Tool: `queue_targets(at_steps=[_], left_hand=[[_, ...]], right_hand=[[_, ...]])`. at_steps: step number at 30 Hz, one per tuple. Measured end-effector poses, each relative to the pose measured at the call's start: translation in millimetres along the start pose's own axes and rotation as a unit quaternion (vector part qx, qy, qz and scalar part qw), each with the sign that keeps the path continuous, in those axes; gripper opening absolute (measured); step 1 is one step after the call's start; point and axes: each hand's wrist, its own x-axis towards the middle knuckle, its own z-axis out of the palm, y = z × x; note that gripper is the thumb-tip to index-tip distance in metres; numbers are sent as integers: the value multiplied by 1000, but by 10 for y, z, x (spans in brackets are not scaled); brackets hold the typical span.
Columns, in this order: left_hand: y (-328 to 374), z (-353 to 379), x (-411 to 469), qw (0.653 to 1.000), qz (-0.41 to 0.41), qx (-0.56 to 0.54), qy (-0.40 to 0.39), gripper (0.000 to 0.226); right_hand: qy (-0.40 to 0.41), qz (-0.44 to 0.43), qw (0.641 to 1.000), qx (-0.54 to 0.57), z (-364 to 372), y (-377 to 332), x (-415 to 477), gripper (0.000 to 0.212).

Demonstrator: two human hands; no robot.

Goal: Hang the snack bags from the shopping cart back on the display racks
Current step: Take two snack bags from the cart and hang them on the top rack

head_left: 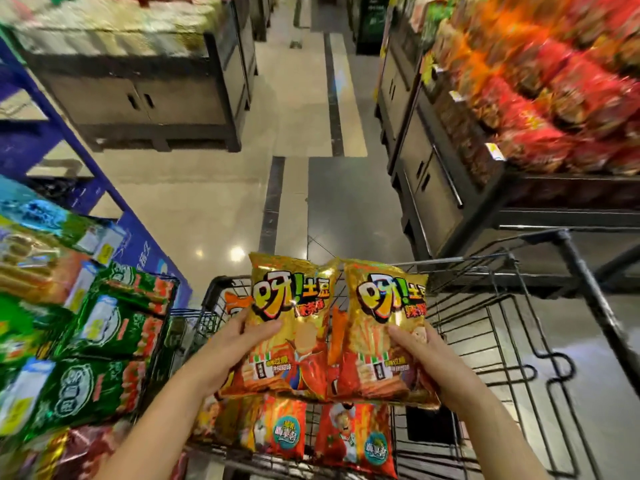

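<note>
Over the black wire shopping cart (443,260), both hands are up w/ one bag each. L hand (239,344) grips a shiny gold-and-red foil snack bag (294,306) by its lower left side, thumb across the front, fingers behind. R hand (420,355) grips a second gold-and-red foil snack bag (384,306), same print, by its lower right side. Its thumb is on the front and its fingers wrap round the edge. The 2 bags are upright, fronts toward the camera, side by side. Their inner edges meet; touching or overlapping, can't tell. Both are held above the cart's load, not resting on it.

Below them, in the cart basket, lie more packs. An orange-red snack bag w/ round teal label (280,433) lies on the left and a matching orange-red bag (356,441) just beside it on the right. Others further in are partly hidden by the held bags.

Left of the cart, very close, are green foil snack packs (104,327), blurred. A blue rack frame (145,237) runs behind them.

On the right side, a dark display stand (433,202) carries heaped red and orange packets (554,109), too blurred to read. Across the aisle at upper left stands a dark low cabinet (138,98). Pale glossy floor tiles (207,202) lie btwn the fixtures.
</note>
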Motion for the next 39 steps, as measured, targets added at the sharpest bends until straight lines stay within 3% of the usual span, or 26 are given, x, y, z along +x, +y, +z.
queue_targets(at_steps=[5,10,17,20,23,25,31,32,34,35,37,39], left_hand=[[-98,-158,-92,999,-8,-46,14,116],[-197,-181,-398,996,6,-66,56,49],[-427,16,-1028,975,36,-125,178,75],[-632,238,-1366,954,53,-174,238,64],[-875,439,-1710,933,58,-184,303,101],[-1057,536,-1953,918,50,-201,338,111],[-1622,828,-2886,865,36,-242,438,98],[-1711,890,-3052,853,39,-248,457,93],[-1878,1039,-3395,823,39,-277,495,73],[-1967,1125,-3564,807,44,-294,510,70],[-2193,1298,-3908,781,60,-316,535,85],[-2468,1489,-4270,751,74,-340,561,94]], right_hand=[[-16,19,1000,1,21,-14,29,59],[-60,8,997,-38,78,-129,94,74],[-174,-29,978,-115,239,-225,256,85],[-231,-35,961,-146,297,-183,308,95],[-279,-37,945,-166,413,-87,304,114],[-302,-36,935,-181,526,-2,239,115],[-375,7,903,-210,1042,264,-255,95],[-394,19,893,-218,1152,371,-308,99],[-439,23,864,-247,1362,494,-528,139],[-450,19,854,-262,1469,573,-613,148],[-493,21,825,-277,1686,816,-720,118],[-539,29,786,-300,1895,1017,-1011,104]])
